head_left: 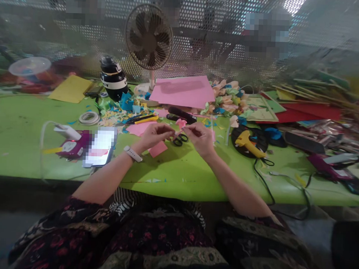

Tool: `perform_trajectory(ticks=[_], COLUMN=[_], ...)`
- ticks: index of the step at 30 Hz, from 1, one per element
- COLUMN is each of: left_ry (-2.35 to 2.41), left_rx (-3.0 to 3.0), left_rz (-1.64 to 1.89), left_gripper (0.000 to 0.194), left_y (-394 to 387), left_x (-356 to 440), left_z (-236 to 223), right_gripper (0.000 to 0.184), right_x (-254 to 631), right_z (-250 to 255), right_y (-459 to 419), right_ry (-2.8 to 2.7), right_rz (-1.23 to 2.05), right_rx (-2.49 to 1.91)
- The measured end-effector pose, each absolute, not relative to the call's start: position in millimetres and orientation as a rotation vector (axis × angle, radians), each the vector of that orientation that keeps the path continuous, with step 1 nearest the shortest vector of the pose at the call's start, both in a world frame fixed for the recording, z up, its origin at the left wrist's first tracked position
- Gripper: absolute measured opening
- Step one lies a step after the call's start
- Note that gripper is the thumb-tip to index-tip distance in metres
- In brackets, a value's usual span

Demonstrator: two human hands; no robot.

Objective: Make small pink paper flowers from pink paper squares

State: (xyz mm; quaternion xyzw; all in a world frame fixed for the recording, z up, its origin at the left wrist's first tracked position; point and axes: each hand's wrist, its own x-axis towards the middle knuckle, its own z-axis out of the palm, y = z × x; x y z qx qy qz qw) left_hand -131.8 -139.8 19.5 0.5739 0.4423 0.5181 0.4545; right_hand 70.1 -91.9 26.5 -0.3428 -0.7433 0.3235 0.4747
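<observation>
My right hand [201,140] pinches a small pink paper flower [180,122] between thumb and fingers over the middle of the table. Facing it, my left hand [156,136] has its thumb and fingertips pressed together close to the flower. Whatever is between them is too small to make out. Just below and between the hands lie the black handles of a pair of scissors [181,140]. A cut square of pink paper [158,149] rests under my left hand, and a larger pink paper piece [138,128] lies behind it.
A phone [101,147] with a lit screen leans at left. A yellow glue gun [248,142] lies on a black pad at right, its cord trailing forward. Behind are a fan [149,37], a black bottle [113,79], pink sheets [183,90] and a heap of paper flowers [229,97].
</observation>
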Motion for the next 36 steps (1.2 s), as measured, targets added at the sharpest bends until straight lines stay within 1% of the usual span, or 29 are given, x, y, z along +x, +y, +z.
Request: perform_trajectory(ticks=[6,12,17,23,27,32,34,36], left_ry=[1.347,1.384,1.412,1.425,1.419,1.443,1.442,1.439], left_rx=[1.128,0.974,0.961,0.889,0.893,0.88,0.865,0.834], left_rz=[1.685,1.913,1.938,2.0,2.021,2.03,2.034,2.057], left_gripper=[0.03,0.022,0.017,0.013,0.014,0.018,0.018,0.017], left_y=[-128.1,-116.2,-113.7,-113.0,-111.0,-111.0,-111.7,-112.4], left_x=[-153.3,-170.5,-175.2,-176.6,-179.8,-178.5,-177.1,-176.7], left_z=[24.7,20.3,19.3,21.1,18.4,18.5,20.3,23.6], right_gripper=[0.039,0.04,0.042,0.037,0.038,0.044,0.041,0.033], right_x=[84.9,96.3,99.4,109.5,127.1,151.6,159.3,167.6], right_z=[34.1,38.8,37.1,38.0,39.3,41.6,45.7,52.1], right_y=[-72.7,-55.0,-48.6,-39.8,-25.0,-3.7,1.3,4.2], right_ry=[-1.624,-1.426,-1.399,-1.342,-1.335,-1.308,-1.231,-1.103], right_rz=[0.833,0.894,0.916,0.868,0.771,0.595,0.592,0.608], right_rx=[-0.913,-0.876,-0.904,-0.851,-0.812,-0.847,-0.876,-0.878])
